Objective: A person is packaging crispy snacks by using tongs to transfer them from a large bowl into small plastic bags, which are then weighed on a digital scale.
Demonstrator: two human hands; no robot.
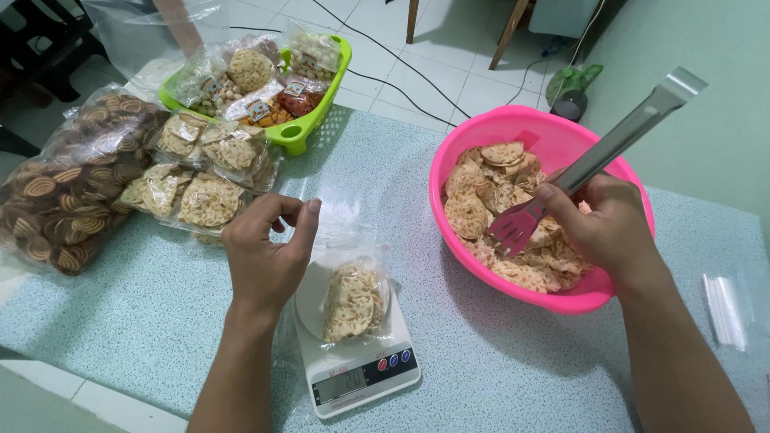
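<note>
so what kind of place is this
Probably a home snack-packing setup: a kitchen scale holding a clear bag of crackers, a pink basin of loose crackers, and sealed snack bags piled on a speckled table.

View: single head cam, worn by the person, no 2nd view.
Facing: tilted down and fwd over the worktop (pixel 481 369).
Range: close, forearms enter from bottom edge.
Far edge: tiled floor (pixel 449 48), green wall at right.
</note>
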